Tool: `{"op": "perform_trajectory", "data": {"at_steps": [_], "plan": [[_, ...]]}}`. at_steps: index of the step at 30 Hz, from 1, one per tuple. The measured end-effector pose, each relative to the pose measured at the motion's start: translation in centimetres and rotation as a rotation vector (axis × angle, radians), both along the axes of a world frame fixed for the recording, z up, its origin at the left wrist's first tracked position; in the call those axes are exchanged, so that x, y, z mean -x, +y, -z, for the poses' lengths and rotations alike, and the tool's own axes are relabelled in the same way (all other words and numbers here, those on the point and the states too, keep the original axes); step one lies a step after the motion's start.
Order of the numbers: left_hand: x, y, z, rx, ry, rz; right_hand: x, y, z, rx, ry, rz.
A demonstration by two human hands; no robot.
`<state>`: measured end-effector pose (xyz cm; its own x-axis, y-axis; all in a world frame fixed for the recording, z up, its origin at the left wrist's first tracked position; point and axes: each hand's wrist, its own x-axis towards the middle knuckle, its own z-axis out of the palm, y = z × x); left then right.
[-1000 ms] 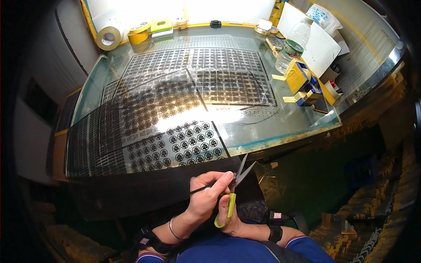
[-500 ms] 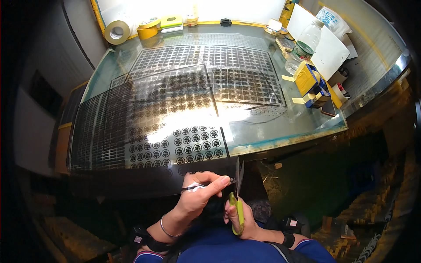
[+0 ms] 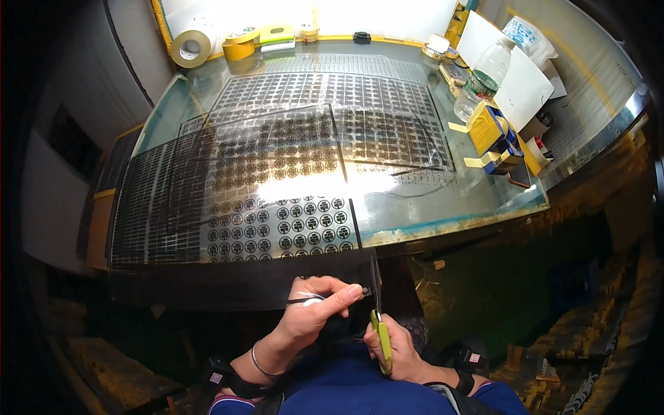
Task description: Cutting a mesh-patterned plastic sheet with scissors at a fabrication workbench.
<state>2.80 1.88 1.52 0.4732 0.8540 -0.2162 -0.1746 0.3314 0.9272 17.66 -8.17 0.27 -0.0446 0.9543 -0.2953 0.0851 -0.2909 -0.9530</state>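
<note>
A large transparent film sheet (image 3: 312,225) printed with rows of dark round emblems lies over the glass table and reaches past its near edge. My left hand (image 3: 312,310) pinches the near right corner of this film between thumb and fingers; a small white patch shows beside the knuckles. Just right of those fingertips, scissors (image 3: 384,340) with lime-green handles point away from me. My right hand (image 3: 402,351) is wrapped round the handles. The narrow blades stand upright along the film's right edge, and whether they touch it cannot be made out.
The glass table (image 3: 484,200) carries more printed film sheets (image 3: 391,131) farther back. Tape rolls (image 3: 191,48) line the far edge. At the right stand a yellow-and-blue tape dispenser (image 3: 499,142), a clear plastic bottle (image 3: 487,76) and a white board (image 3: 522,86).
The scissors' blades have come closer together. My right hand has shifted slightly right and turned with the handles. My left hand keeps its pinch on the film.
</note>
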Motion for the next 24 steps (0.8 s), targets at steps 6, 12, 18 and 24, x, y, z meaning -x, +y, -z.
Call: {"op": "perform_trajectory", "data": {"at_steps": [6,12,18,24], "plan": [[0.1,0.1,0.0,0.003,-0.011,-0.001,-0.3,0.1,0.0,0.004,-0.049,-0.013],[0.2,-0.1,0.2,0.023,-0.014,0.009,-0.5,-0.1,-0.2,0.047,-0.136,-0.015],[-0.3,-1.2,0.9,0.144,-0.093,-0.082,-0.7,0.2,-0.7,0.131,-0.102,-0.01],[-1.5,-1.8,0.6,0.201,-0.194,-0.267,-0.3,0.2,-1.0,0.163,-0.139,-0.005]]}}
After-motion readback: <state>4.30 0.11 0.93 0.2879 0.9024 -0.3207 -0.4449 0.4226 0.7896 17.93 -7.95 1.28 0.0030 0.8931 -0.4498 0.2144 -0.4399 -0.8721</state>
